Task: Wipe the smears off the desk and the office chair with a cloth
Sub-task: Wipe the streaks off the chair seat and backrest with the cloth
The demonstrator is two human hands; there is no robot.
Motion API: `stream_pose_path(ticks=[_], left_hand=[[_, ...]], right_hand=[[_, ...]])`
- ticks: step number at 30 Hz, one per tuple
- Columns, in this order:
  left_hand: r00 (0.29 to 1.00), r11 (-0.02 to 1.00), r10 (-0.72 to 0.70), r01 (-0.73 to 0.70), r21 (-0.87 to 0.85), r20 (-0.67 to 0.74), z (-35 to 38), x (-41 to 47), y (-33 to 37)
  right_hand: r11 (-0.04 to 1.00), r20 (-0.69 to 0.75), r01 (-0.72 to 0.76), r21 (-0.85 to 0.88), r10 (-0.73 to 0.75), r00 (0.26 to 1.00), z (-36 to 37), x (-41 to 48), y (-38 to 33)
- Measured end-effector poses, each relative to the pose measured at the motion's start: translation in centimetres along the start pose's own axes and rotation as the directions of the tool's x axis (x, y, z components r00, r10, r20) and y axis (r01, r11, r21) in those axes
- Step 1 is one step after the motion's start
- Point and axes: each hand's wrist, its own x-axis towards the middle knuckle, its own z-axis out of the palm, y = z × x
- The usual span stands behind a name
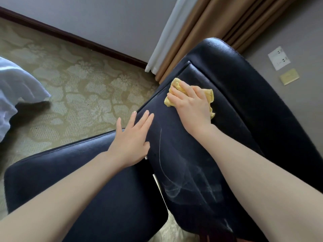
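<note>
Head view: dark office chair [244,105] seen from above.
Right grip [190,103]: fingers curled over the yellow cloth [208,94], pressing it onto the seat's far end.
Left grip [132,142]: flat, fingers straight, resting on the seat edge.
Smears [176,187]: pale streaks on the near seat.

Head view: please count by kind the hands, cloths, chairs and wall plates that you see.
Hands: 2, left hand and right hand
Cloths: 1, yellow cloth
Chairs: 1, dark leather chair
Wall plates: 2, white socket plate and yellow wall plate
Total: 6

Patterned carpet [78,84], tan curtain [218,23], white bedding [15,88], wall socket [279,58], yellow card [289,76].
</note>
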Motion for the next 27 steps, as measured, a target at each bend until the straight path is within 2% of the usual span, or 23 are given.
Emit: stream_pose_path(ticks=[2,4,8,11,15,18,21,27], left_hand=[[0.999,1.000,-0.026,0.027,-0.013,0.031,0.4,-0.5,0.3],[0.999,0.999,-0.016,0.017,-0.028,0.049,0.7,-0.7,1.1],[0.995,0.995,0.088,-0.085,-0.047,0.044,1.0,-0.4,3.8],[0.985,0.983,0.171,-0.168,-0.075,0.035,1.5,-0.5,5.8],[0.961,0.956,0.275,-0.269,-0.114,0.039,2.4,-0.4,8.2],[0.936,0.938,0.342,-0.337,-0.077,0.083,2.9,-0.1,9.4],[0.930,0.935,0.348,-0.353,0.023,0.118,3.3,0.1,9.5],[0.913,0.870,0.393,-0.409,0.275,0.113,2.2,1.4,8.4]], right_hand=[[0.989,0.017,0.117,-0.087,-0.116,0.993,0.9,-1.7,-0.9],[0.976,0.074,0.195,-0.103,-0.188,0.979,1.7,-4.1,-1.6],[0.951,0.271,0.285,-0.122,-0.245,0.931,3.6,-10.1,-2.3],[0.934,0.331,0.332,-0.130,-0.275,0.903,3.7,-14.7,-2.5],[0.934,0.265,0.351,-0.061,-0.323,0.908,2.9,-19.7,-1.6],[0.924,0.179,0.374,-0.074,-0.357,0.917,1.8,-22.7,0.0],[0.903,0.118,0.418,-0.102,-0.406,0.906,0.3,-23.8,2.0],[0.913,0.019,0.375,-0.160,-0.378,0.926,-3.8,-20.5,5.8]])
